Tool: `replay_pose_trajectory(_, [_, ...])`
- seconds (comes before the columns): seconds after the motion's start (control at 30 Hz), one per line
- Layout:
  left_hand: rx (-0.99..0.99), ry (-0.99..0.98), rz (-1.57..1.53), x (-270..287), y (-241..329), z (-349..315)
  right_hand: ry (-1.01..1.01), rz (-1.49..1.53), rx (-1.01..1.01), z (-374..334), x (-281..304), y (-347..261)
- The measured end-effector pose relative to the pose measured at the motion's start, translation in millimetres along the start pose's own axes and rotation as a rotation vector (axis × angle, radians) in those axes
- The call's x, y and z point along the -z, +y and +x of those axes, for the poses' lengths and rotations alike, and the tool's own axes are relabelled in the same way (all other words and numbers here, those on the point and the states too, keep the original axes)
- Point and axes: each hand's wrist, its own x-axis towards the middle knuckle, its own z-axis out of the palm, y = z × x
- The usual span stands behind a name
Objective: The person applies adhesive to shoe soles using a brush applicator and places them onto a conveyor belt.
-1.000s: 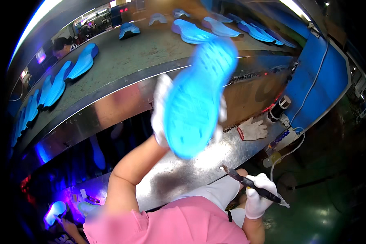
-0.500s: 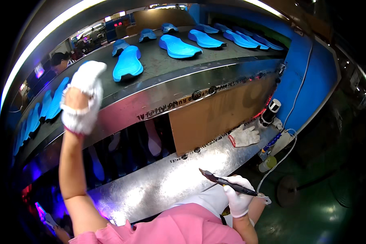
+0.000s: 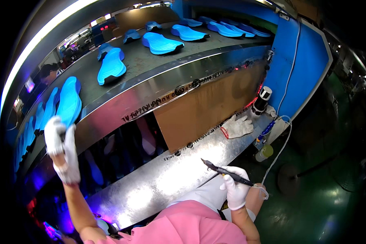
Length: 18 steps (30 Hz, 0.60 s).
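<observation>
Blue foam sole point(image 3: 69, 101) beside your raised, empty, half-open left hand point(image 3: 63, 150) looks light, flexible; grip its edges. Your right hand point(image 3: 236, 189) clasps a slim brush point(image 3: 227, 175).

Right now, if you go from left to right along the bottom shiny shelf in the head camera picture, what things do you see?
Left hand in a white glove → right hand holding a dark brush → spare white glove lying flat → white-capped bottle by the blue wall.

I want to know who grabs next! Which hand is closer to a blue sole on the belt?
Left. The left hand is raised beside the blue sole at the belt's edge and looks empty. The right hand is low, holding a brush.
</observation>
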Motion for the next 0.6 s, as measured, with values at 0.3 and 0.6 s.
replay_pose_trajectory(0.3, [-0.307, -0.260, -0.762, -61.6, 63.9, -195.6, 0.347, 0.019, -0.105, -1.5, 26.4, 22.1])
replay_pose_trajectory(0.6, [0.152, -0.856, -0.999, -141.5, 121.5, -273.6, 0.180, -0.324, -0.282, 39.9, 20.5, 91.1])
